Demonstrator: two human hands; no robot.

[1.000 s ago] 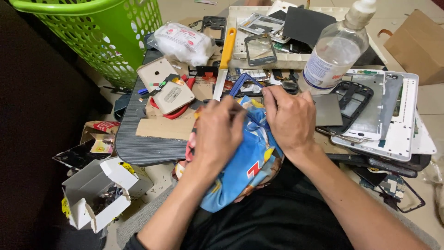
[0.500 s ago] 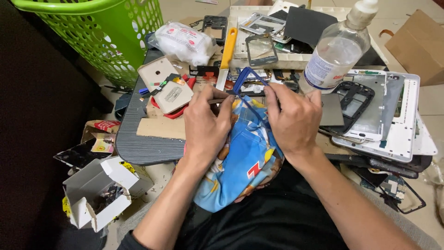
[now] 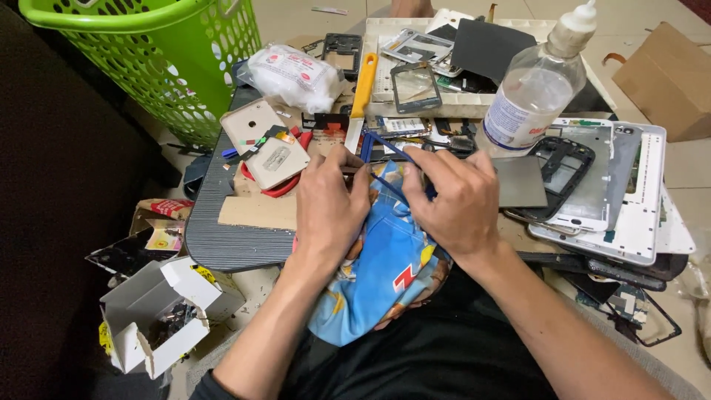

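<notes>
Head view: both hands work over a blue printed cloth [image 3: 381, 274] bunched in the person's lap, at the near edge of a dark grey ribbed board [image 3: 222, 237]. Left hand [image 3: 326, 207] has its fingers curled and pressed together around one end of a thin dark blue rectangular frame [image 3: 385, 159]; exact contact point hidden by the knuckles. Right hand [image 3: 455, 200] pinches the frame's other side between thumb and fingertips. Frame is tilted, raised just above the cloth, between the two hands.

Around it: yellow-handled knife [image 3: 361, 96] lying on the board just behind the frame; beige phone back cover [image 3: 266, 144] to the left, near the left hand; clear plastic squeeze bottle with a white nozzle [image 3: 537, 92] behind the right hand; stack of white and grey device shells [image 3: 622, 196] to the right; green perforated plastic basket [image 3: 163, 59] far left; open white cardboard box [image 3: 155, 315] on the floor at lower left.
</notes>
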